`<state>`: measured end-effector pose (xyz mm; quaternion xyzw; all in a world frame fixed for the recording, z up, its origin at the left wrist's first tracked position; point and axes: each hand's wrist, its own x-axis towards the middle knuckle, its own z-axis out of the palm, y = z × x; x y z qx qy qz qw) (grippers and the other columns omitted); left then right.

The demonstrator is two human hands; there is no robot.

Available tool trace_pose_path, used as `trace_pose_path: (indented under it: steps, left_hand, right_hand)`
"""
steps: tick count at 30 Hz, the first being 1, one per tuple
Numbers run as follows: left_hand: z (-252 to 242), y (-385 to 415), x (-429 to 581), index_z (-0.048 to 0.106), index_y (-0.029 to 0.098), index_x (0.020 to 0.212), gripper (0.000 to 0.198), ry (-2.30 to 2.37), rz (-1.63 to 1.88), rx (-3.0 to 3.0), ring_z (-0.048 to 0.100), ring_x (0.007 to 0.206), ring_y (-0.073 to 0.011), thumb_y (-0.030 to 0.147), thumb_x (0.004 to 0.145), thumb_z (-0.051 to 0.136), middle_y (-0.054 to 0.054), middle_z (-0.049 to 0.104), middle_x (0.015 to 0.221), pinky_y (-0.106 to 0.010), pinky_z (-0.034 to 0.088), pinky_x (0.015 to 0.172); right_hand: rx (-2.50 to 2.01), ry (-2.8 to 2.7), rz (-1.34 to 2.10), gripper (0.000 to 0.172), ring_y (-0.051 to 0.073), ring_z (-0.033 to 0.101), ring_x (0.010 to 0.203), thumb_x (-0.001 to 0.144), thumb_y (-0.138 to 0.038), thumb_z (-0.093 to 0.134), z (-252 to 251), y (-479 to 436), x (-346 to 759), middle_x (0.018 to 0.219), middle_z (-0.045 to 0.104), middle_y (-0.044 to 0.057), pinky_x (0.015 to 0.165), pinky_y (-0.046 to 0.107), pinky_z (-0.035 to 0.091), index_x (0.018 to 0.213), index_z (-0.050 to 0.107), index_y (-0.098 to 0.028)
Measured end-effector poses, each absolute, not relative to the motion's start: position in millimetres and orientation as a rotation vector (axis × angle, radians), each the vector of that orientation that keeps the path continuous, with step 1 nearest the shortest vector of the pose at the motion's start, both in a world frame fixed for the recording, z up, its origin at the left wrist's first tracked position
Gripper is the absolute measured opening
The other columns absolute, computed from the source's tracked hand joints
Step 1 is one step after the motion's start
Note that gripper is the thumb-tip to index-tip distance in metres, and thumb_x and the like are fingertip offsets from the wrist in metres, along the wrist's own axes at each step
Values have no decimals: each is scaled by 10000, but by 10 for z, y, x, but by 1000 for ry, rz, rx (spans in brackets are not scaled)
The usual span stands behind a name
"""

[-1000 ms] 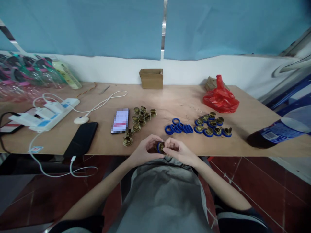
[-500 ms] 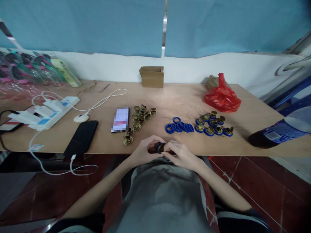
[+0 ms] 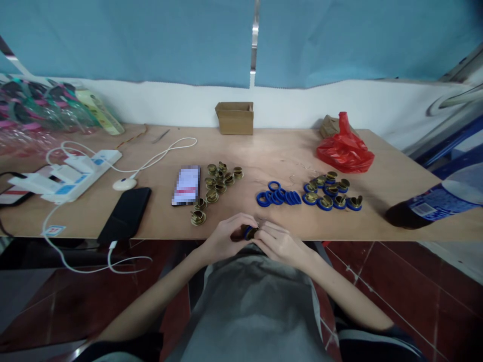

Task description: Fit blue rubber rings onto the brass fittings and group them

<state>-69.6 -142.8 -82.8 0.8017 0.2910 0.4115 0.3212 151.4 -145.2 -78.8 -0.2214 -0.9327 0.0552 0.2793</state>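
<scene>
While both hands meet at the near edge of the desk point(image 3: 264, 151), they hold one small brass piece point(image 3: 254, 234) with a blue ring point(image 3: 247, 233) on it. The left hand point(image 3: 229, 235) has its grip curled round the left side, with thumb and fingers making a loop. The right hand point(image 3: 279, 243) has a narrow grip, its fingertips on the right side, and its fingers hide a lot of the piece.

More brass bits point(image 3: 211, 195) sit beside the lit phone point(image 3: 186, 185). Loose blue rings point(image 3: 290, 197) lie in the middle, and to their right are brass bits with blue rims point(image 3: 325, 202).

At the back stands a brown box point(image 3: 235, 121); I can't see down into it. The red bag point(image 3: 345, 152) is bunched up at the top, so what's inside is hidden. The big bottle point(image 3: 422, 206) on the right has dark drink in it. Far left are see-through bottles point(image 3: 71, 118), too blurry to tell what they hold.
</scene>
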Motion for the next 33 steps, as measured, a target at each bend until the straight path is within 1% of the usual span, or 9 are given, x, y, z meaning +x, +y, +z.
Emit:
trace_pose_path:
  steps: [3, 10, 15, 17, 19, 21, 25, 29, 33]
  left_hand:
    - [-826, -1439, -694, 645, 198, 1092, 247, 783, 1059, 2100, 692, 1010, -201, 199, 870, 756, -93, 705, 1101, -278, 540, 850]
    - [-834, -1428, -694, 656, 194, 1066, 210, 795, 1047, 2060, 688, 960, -191, 240, 883, 747, -95, 700, 1085, -272, 542, 814]
    - [-887, -1413, -706, 657, 192, 1079, 257, 753, 1043, 1928, 688, 997, -200, 254, 860, 778, -104, 677, 1117, -277, 561, 835]
    - [-906, -1418, -703, 654, 194, 1096, 279, 738, 1024, 1834, 693, 1013, -202, 262, 857, 782, -106, 670, 1143, -286, 577, 853]
    - [-917, -1428, -697, 644, 198, 1136, 323, 734, 1001, 1729, 705, 1024, -205, 270, 854, 785, -102, 677, 1150, -305, 593, 884]
    - [-924, -1437, -691, 634, 200, 1175, 381, 743, 985, 1646, 722, 1027, -210, 268, 839, 799, -94, 694, 1142, -326, 603, 912]
    - [-945, -1436, -691, 637, 204, 1198, 461, 733, 993, 1619, 739, 1059, -224, 237, 788, 843, -88, 715, 1163, -338, 609, 941]
    - [-972, -1420, -701, 635, 222, 1225, 539, 714, 998, 1612, 738, 1103, -227, 206, 744, 879, -82, 730, 1186, -332, 605, 969]
    - [-970, -1415, -703, 640, 212, 1220, 535, 735, 995, 1601, 745, 1101, -236, 210, 742, 881, -99, 742, 1187, -345, 608, 968]
  right_hand:
    - [-599, -2523, 153, 197, 228, 616, 825, 1049, -174, 443, -786, -1453, 1519, 841, 636, 84, 838, 393, 567, 916, 589, -179]
    - [-626, -2517, 221, 169, 226, 621, 831, 1051, -199, 454, -767, -1458, 1518, 855, 632, 80, 808, 384, 563, 941, 581, -186]
    - [-672, -2387, 420, 51, 215, 644, 855, 1032, -245, 529, -747, -1457, 1519, 891, 652, 62, 780, 350, 554, 1043, 561, -206]
    - [-723, -2308, 507, 73, 198, 639, 821, 1019, -272, 566, -761, -1448, 1525, 877, 644, 40, 739, 320, 542, 1067, 545, -221]
    - [-773, -2248, 553, 110, 184, 630, 787, 1012, -315, 593, -789, -1437, 1525, 875, 636, 32, 705, 298, 527, 1042, 530, -230]
    - [-801, -2193, 556, 179, 176, 621, 760, 1005, -375, 613, -822, -1425, 1513, 868, 626, 30, 683, 289, 512, 967, 510, -232]
    - [-885, -2093, 500, 315, 158, 574, 676, 1009, -436, 597, -872, -1405, 1465, 748, 566, -3, 633, 274, 469, 818, 441, -240]
    - [-902, -2084, 475, 307, 148, 546, 650, 1022, -390, 582, -883, -1399, 1437, 722, 548, -11, 614, 269, 441, 801, 431, -240]
    - [-962, -2046, 515, 298, 140, 537, 634, 980, -341, 627, -858, -1417, 1419, 722, 551, -19, 612, 268, 428, 784, 426, -241]
